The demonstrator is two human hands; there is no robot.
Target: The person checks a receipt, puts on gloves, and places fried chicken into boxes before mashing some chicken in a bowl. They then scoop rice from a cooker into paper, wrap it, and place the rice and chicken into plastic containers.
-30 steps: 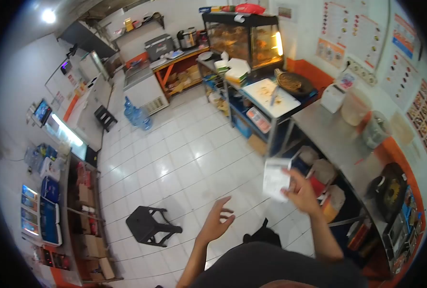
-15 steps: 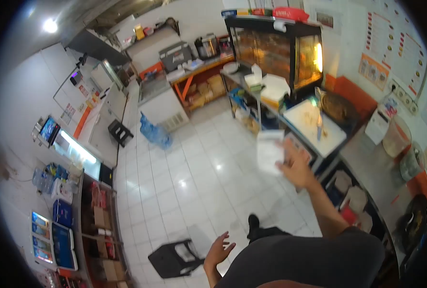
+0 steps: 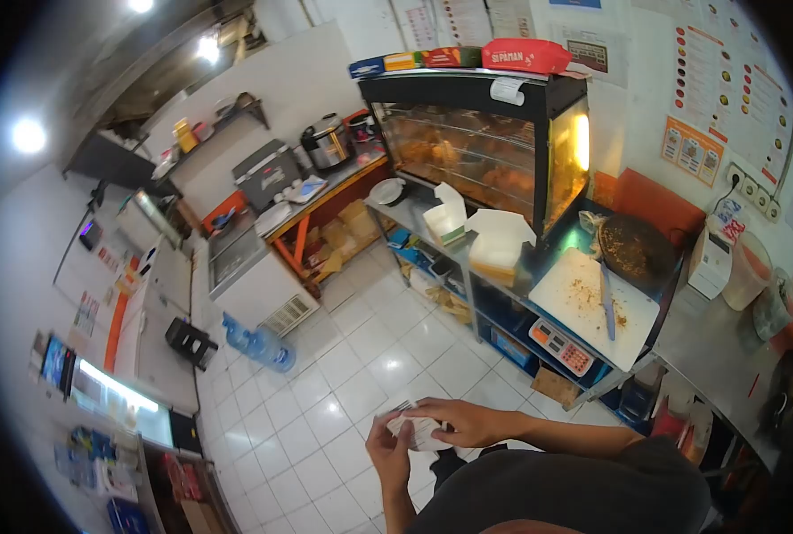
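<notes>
A small white paper or packet (image 3: 421, 432) is held between both hands, low in the middle of the view. My left hand (image 3: 391, 445) grips its left side, thumb across the front. My right hand (image 3: 457, 422) is closed on its right edge, reaching in from the right. What is printed on the white item is too small to read. To the right, a white cutting board (image 3: 583, 298) bears brown crumbs and a knife (image 3: 607, 303). Two open white boxes, one narrow (image 3: 445, 214) and one wider (image 3: 498, 245), stand on the steel counter.
A heated glass display case (image 3: 467, 151) stands behind the boxes. An orange scale (image 3: 561, 346) sits on the shelf below the board. Blue water bottles (image 3: 258, 345) lie on the tiled floor near a black stool (image 3: 191, 343). A steel counter (image 3: 708, 351) runs along the right.
My right hand has moved down and left with the white item, and my left hand has closed on it too. The view has shifted, showing more of the display case and menus.
</notes>
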